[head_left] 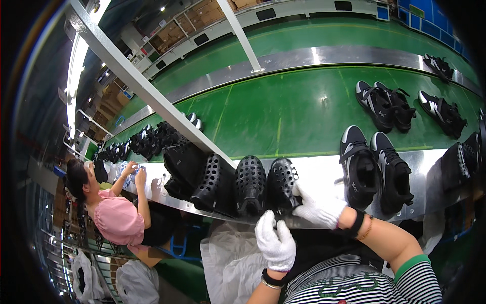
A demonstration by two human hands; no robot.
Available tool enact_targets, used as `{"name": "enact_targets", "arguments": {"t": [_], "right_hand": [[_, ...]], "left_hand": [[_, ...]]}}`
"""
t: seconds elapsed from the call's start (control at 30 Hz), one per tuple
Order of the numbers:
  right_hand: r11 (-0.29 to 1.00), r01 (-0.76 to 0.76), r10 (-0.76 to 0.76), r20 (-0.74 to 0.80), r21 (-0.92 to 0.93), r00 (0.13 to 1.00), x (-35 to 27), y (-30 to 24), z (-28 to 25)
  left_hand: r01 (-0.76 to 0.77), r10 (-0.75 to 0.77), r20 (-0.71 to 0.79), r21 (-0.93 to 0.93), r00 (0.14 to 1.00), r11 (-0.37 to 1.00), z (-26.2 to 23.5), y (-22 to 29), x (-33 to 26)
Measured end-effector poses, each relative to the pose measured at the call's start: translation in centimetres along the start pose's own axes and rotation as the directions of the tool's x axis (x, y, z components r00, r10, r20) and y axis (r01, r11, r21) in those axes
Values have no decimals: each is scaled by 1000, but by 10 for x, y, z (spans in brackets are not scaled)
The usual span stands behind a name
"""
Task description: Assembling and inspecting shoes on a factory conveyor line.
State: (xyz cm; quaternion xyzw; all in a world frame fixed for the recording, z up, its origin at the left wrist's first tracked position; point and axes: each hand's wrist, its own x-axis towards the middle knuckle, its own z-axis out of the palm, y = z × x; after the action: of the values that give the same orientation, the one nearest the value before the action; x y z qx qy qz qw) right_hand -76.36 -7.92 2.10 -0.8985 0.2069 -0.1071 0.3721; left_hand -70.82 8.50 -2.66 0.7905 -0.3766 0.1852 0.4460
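Observation:
My right hand (pixel 321 206), in a white knitted glove, grips the right side of a black shoe-shaped form with round holes (pixel 282 178) on the metal ledge. Its fingertips lie against the form's edge. Just below, at the ledge's front, my left hand (pixel 276 242) is gloved too, with bent fingers apart and nothing seen in them. A second perforated form (pixel 250 182) stands directly left, and another (pixel 215 177) leans beyond it. To the right of my right hand, a pair of black-and-white shoes, the left one (pixel 358 167) and the right one (pixel 391 169), rests toes away from me.
A green belt (pixel 304 111) runs past the ledge, carrying more shoes (pixel 385 104) at the right and a dense row (pixel 147 142) at the left. A white post (pixel 152 91) slants down near the forms. A co-worker in pink (pixel 119 218) sits to the left.

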Motion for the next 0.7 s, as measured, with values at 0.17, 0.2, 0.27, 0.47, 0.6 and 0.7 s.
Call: {"name": "enact_targets", "arguments": {"t": [0.17,0.2,0.27,0.47,0.6,0.7], "right_hand": [[886,447,-461,-346,-123,817,-62,-9,-63],[863,493,-503,-284,-112,816,-73,-8,-69],[863,503,-503,-171,-50,847,-101,-4,-69],[917,166,-57,-292,362,955,-139,20,-58],[869,79,187,-471,489,862,-154,32,-73],[878,-48,342,-552,477,760,-188,47,-110]], "left_hand": [[393,-368,222,-774,903,497,-22,38,18],[491,-332,373,-761,866,424,-25,46,26],[621,-327,550,-765,769,173,-17,63,32],[729,-445,616,-671,650,134,24,122,27],[680,-240,637,-700,732,217,60,126,9],[565,-96,648,-571,756,595,82,115,27]]}}
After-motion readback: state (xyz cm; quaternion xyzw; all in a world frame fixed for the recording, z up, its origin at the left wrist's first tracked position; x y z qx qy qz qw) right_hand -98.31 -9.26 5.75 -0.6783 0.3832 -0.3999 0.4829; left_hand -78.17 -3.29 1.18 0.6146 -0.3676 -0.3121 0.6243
